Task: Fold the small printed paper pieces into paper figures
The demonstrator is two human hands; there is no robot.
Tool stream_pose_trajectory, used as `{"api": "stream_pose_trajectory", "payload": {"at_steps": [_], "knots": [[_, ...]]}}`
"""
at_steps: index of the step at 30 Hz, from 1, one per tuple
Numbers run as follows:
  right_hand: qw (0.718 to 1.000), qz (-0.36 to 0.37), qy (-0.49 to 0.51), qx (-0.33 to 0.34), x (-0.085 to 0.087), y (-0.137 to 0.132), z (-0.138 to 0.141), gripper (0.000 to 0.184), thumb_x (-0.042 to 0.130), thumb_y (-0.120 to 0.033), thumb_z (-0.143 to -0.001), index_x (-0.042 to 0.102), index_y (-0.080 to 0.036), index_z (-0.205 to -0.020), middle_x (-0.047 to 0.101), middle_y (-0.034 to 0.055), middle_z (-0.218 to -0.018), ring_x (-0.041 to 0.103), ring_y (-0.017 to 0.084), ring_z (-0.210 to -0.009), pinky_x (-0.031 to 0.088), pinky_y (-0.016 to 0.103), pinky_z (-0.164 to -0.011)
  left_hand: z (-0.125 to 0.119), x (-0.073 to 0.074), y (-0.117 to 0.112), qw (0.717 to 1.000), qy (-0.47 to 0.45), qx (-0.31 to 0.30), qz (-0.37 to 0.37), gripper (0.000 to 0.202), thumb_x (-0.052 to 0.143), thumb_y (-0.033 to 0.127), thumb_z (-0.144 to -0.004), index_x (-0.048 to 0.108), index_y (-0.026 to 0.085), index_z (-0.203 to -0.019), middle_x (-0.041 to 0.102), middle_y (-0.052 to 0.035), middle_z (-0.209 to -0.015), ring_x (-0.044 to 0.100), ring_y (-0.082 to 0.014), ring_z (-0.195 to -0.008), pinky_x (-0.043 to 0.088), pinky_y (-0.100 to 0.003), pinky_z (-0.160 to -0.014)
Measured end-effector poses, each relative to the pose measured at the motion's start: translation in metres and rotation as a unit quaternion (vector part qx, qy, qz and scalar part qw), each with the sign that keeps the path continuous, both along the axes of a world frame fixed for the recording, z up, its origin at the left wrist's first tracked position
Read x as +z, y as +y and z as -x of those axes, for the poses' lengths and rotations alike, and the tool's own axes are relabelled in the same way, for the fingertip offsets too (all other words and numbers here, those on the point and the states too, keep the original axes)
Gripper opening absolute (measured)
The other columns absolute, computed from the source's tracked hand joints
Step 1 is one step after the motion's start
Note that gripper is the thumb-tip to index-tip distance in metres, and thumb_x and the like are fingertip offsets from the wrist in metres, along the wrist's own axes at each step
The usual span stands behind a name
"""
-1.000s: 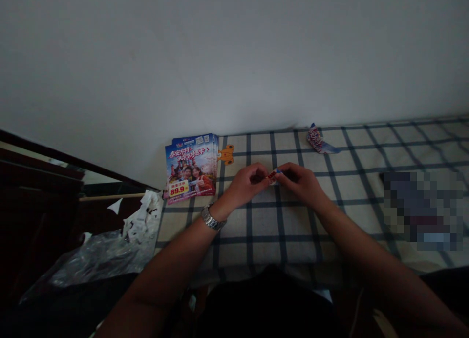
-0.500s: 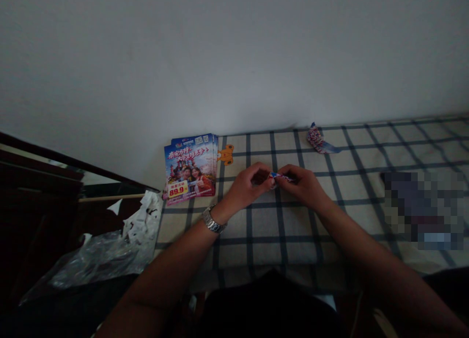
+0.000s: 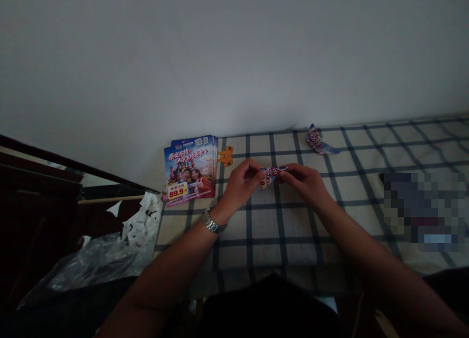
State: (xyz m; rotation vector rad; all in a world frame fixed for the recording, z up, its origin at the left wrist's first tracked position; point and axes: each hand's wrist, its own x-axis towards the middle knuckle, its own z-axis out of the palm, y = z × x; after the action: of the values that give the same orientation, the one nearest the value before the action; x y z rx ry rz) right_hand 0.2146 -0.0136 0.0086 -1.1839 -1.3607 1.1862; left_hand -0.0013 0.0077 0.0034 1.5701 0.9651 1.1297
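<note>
Both my hands meet over the checked cloth (image 3: 286, 221), pinching a small folded piece of printed paper (image 3: 270, 174) between them. My left hand (image 3: 240, 184), with a metal watch (image 3: 212, 221) on its wrist, grips the paper's left end. My right hand (image 3: 304, 181) holds the right end with closed fingers. The paper shows red, blue and a bit of yellow print and is raised slightly off the cloth.
A stack of colourful flyers (image 3: 189, 168) lies at the cloth's far left corner, an orange cutout (image 3: 226, 155) beside it. Another folded paper piece (image 3: 317, 140) rests near the wall. Crumpled plastic and paper scraps (image 3: 110, 245) lie at the left. A blurred-out patch (image 3: 425, 208) is at right.
The paper between my fingers has opened out longer and turned, showing more print. My hands have drawn slightly apart and lifted a little.
</note>
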Motion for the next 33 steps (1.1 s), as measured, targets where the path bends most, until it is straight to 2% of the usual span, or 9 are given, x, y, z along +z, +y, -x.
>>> {"api": "stream_pose_trajectory", "payload": {"at_steps": [6,15,29,31,33], "knots": [[1.000,0.004,0.019,-0.019,-0.0003,-0.0002,-0.0003,0.037,0.081,-0.056,-0.085,0.081,-0.023,-0.100,0.083,0.0065,-0.094,0.079,0.023,-0.083,0.067,0.041,-0.084,-0.0006,0.0021,-0.0015,1.000,0.018,0.004,0.010,0.031,0.071,0.050,-0.095,0.061,0.020,-0.094,0.069,-0.0020,-0.090,0.067,-0.0144,-0.081,0.055,-0.026,-0.076],[0.999,0.000,0.020,-0.037,-0.0002,-0.0003,0.0009,0.035,0.080,-0.056,-0.086,0.082,-0.023,-0.096,0.082,0.0067,-0.090,0.078,0.023,-0.080,0.068,0.040,-0.080,-0.0001,0.0025,-0.0010,1.000,0.003,0.000,0.015,0.027,0.072,0.045,-0.095,0.062,0.020,-0.094,0.067,-0.0005,-0.087,0.065,-0.0135,-0.079,0.053,-0.025,-0.073],[1.000,-0.002,0.001,-0.017,0.0022,-0.0003,-0.0045,0.033,0.076,-0.054,-0.090,0.085,-0.025,-0.105,0.083,0.0058,-0.096,0.079,0.023,-0.084,0.067,0.039,-0.083,0.0004,0.0019,0.0010,1.000,-0.001,-0.006,0.015,0.029,0.074,0.046,-0.094,0.061,0.020,-0.092,0.066,0.0002,-0.084,0.064,-0.0130,-0.077,0.052,-0.024,-0.072],[1.000,-0.004,-0.009,-0.019,0.0037,-0.0002,-0.0051,0.036,0.076,-0.056,-0.090,0.085,-0.024,-0.105,0.083,0.0062,-0.095,0.078,0.023,-0.081,0.066,0.038,-0.080,0.0007,0.0018,0.0009,1.000,-0.002,-0.009,0.015,0.029,0.074,0.045,-0.094,0.061,0.020,-0.093,0.066,0.0005,-0.084,0.064,-0.0128,-0.077,0.052,-0.024,-0.071],[0.999,-0.010,-0.027,-0.021,0.0051,0.0002,-0.0058,0.039,0.074,-0.057,-0.091,0.085,-0.023,-0.105,0.081,0.0058,-0.084,0.074,0.020,-0.073,0.064,0.035,-0.072,0.0008,0.0012,0.0008,1.000,-0.007,-0.012,0.017,0.029,0.074,0.045,-0.094,0.061,0.020,-0.093,0.066,0.0007,-0.085,0.064,-0.0125,-0.077,0.052,-0.023,-0.071]]}}
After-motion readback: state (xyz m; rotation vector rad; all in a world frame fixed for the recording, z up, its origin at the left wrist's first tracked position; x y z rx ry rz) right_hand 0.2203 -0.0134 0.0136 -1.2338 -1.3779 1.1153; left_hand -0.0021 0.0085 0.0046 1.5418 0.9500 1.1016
